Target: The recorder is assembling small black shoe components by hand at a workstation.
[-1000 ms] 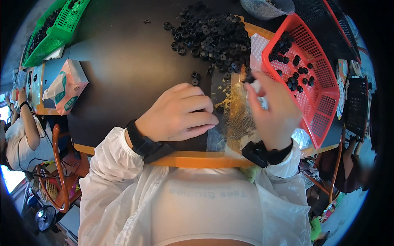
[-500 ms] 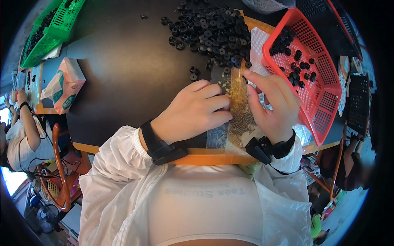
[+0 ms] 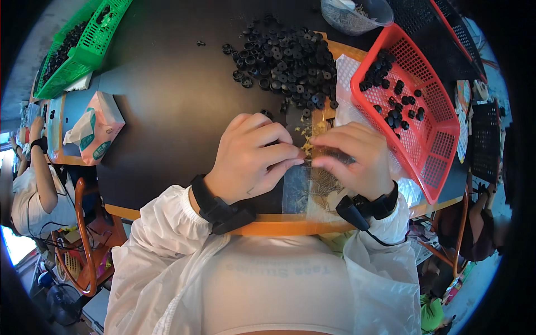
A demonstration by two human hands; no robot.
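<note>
**Both hands meet over the bag of small parts**

A dark table (image 3: 167, 111) with an orange front edge fills the view. A green basket (image 3: 78, 50) sits far left, a red basket (image 3: 430, 145) right, black rings (image 3: 285, 56) heaped at the far side. Another person (image 3: 28, 184) sits at the left.

Half a second ago the hands were slightly farther out; now they have drawn nearer and closed together.

The left hand (image 3: 251, 159) and right hand (image 3: 352, 159) pinch fingertips over a clear bag (image 3: 312, 192) of yellowish bits lying under them at the near edge. What they pinch is too small to tell.
</note>
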